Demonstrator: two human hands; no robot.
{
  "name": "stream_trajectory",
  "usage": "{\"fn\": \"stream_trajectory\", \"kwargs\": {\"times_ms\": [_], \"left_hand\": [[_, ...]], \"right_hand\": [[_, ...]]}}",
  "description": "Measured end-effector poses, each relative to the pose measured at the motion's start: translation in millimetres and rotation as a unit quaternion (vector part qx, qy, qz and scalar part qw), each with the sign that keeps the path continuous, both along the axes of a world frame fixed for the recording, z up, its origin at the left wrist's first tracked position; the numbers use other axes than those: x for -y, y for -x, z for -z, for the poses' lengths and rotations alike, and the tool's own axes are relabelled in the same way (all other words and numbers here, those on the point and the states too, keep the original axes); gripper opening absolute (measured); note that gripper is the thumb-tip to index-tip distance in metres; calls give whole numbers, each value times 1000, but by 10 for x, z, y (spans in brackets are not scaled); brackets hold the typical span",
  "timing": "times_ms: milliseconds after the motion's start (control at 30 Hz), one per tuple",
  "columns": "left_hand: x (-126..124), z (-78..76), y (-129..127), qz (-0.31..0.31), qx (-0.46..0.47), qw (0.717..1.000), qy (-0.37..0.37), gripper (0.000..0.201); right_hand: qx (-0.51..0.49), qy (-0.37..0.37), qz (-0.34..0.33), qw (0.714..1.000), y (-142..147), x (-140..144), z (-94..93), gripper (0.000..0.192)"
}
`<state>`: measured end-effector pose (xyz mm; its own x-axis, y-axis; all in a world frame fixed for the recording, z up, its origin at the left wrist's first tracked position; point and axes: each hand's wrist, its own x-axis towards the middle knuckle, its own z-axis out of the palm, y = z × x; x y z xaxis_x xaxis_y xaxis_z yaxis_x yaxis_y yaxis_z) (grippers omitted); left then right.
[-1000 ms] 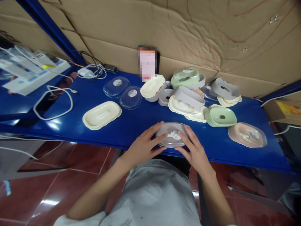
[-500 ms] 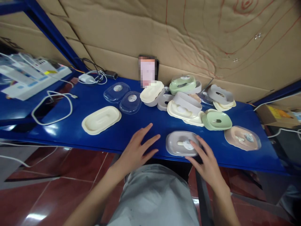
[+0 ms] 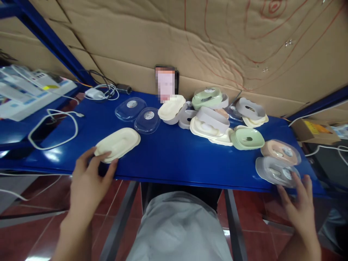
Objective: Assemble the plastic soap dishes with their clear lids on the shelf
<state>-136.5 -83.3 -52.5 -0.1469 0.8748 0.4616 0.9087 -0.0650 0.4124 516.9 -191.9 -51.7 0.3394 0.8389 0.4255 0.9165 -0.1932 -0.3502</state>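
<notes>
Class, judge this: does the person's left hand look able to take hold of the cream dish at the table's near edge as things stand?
Probably yes. The left hand already has fingertips on the cream dish, and nothing lies between them on the blue table.

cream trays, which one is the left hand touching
The lone cream tray at the table's near left edge: the left hand has fingertips on its near rim. The other cream trays sit in the pile farther back, untouched.
</notes>
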Motion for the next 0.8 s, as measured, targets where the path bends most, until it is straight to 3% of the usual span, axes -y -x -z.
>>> {"fn": "stream_trajectory", "kwargs": {"times_ms": [100,200,300,367,433,500,633,700,800], "left_hand": [[64,-8,-100,25,-2,999,-31,28],[150,-13,-289,98,4,995,-5,22],[228,-8,-605,189,-13,982,17,17],[238,-15,-856,238,-24,970,29,18],[202,-37,-1090,280,-24,959,37,20],[133,-68,-1267,316,-27,947,38,19],[6,-107,-1419,351,-35,935,37,17],[-16,-99,-1423,348,-31,936,37,17],[-15,-65,-1404,342,-15,939,37,21]], "right_hand": [[6,11,-5,1000,-243,-191,66,75],[69,-30,-3,997,-277,-390,132,80],[152,-148,-10,977,100,-542,116,79],[146,-191,-37,970,522,-637,48,63],[122,-161,-96,975,930,-771,-36,53],[122,-90,-133,979,1207,-967,-100,57],[164,-28,-123,978,1315,-1387,-145,50],[176,-49,-135,974,1299,-1478,-162,39],[165,-97,-185,964,1428,-1388,-215,31]]}}
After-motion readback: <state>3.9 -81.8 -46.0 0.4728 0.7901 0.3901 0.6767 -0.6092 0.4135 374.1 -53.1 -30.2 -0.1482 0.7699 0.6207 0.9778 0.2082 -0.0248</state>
